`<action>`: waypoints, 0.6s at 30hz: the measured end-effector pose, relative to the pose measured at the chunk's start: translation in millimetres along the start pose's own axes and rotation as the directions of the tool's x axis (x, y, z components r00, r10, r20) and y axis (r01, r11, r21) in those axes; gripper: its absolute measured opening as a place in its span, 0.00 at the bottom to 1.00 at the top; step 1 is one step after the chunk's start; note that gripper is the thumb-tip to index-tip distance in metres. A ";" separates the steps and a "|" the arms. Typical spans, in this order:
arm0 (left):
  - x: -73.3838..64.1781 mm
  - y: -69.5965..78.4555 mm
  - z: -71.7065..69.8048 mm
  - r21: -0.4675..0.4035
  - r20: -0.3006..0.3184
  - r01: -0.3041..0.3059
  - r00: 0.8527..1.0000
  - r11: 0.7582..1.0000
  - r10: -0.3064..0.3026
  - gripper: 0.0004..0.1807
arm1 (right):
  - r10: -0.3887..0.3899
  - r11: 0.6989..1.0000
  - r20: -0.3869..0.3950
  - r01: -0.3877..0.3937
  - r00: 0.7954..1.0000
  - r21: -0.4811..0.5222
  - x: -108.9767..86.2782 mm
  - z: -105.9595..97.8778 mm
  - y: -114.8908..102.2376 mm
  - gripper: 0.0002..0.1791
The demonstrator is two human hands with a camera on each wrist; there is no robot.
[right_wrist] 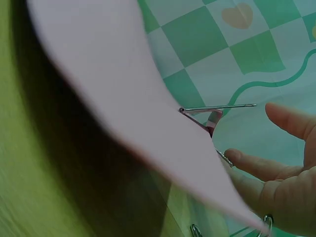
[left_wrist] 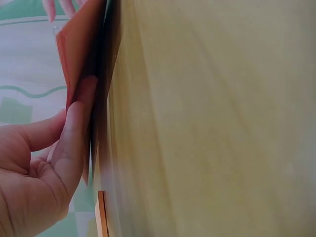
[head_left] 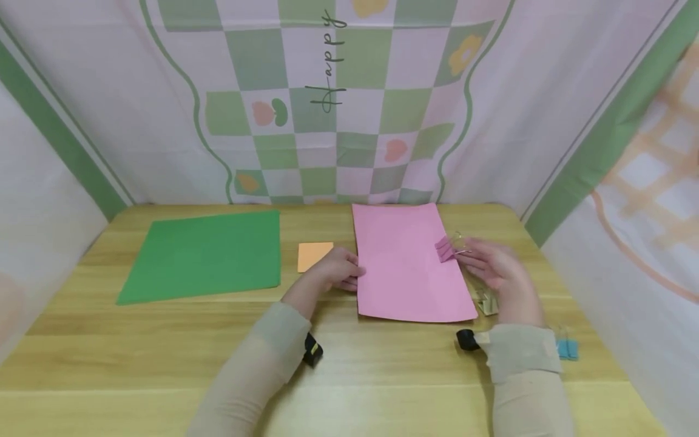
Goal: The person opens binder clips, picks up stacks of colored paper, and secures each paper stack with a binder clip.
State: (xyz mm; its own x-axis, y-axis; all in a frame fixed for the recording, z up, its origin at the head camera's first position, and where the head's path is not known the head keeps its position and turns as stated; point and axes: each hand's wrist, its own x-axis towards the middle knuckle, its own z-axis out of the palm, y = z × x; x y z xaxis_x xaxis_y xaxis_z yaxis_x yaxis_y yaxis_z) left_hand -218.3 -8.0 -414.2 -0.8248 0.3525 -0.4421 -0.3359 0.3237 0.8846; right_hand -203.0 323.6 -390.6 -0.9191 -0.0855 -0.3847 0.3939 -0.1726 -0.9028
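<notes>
Nearest me, two beige sleeves (head_left: 240, 379) reach over the table (head_left: 371, 400). The left hand (head_left: 340, 268) pinches the left edge of the pink paper (head_left: 406, 267), which lies right of centre, its edge lifted. The right hand (head_left: 498, 264) is loose, thumb spread, fingers by the wire lever of the pink clip (head_left: 445, 249) on the paper's right edge. I'd judge the paper light, bendy, easily creased and best held by its edges; the clip small, springy and best squeezed by its levers. The paper looks plain and rectangular, slightly curled.
</notes>
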 end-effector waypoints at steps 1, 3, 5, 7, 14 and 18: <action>0.2 -0.1 -0.1 0.001 -0.003 0.006 1.000 1.000 -0.006 0.08 | 0.001 1.000 -0.001 -0.001 1.000 -0.012 -0.1 0.5 0.4 0.20; 0.6 -0.1 -0.1 0.000 -0.008 0.015 1.000 1.000 -0.015 0.07 | 0.004 1.000 0.000 -0.004 1.000 -0.025 -0.2 0.6 0.8 0.24; 0.9 0.4 -0.2 0.000 -0.013 0.021 1.000 1.000 -0.021 0.04 | 0.011 1.000 -0.001 -0.011 1.000 -0.027 -0.8 0.0 0.7 0.23; 0.9 1.2 -0.1 0.000 -0.017 0.025 1.000 1.000 -0.025 0.03 | 0.016 0.998 0.002 -0.016 1.000 -0.057 -1.4 -1.2 0.3 0.21; 0.3 4.0 0.5 -0.018 -0.017 0.048 0.999 0.999 -0.049 0.06 | 0.028 0.984 -0.005 -0.029 1.000 -0.176 -1.9 -1.6 -0.8 0.38; -1.0 3.0 -1.0 -0.011 -0.032 0.046 0.998 0.999 -0.046 0.08 | 0.030 0.977 0.000 -0.029 1.000 -0.209 -2.5 -0.7 -0.6 0.44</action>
State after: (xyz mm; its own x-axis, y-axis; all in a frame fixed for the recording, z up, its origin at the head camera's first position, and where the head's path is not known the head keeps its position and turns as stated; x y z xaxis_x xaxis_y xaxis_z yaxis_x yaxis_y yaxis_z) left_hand -218.9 -8.3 -411.0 -0.8223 0.3093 -0.4776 -0.3784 0.3296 0.8650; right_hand -201.0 324.7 -389.2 -0.9070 -0.0905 -0.4112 0.4093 0.0392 -0.9115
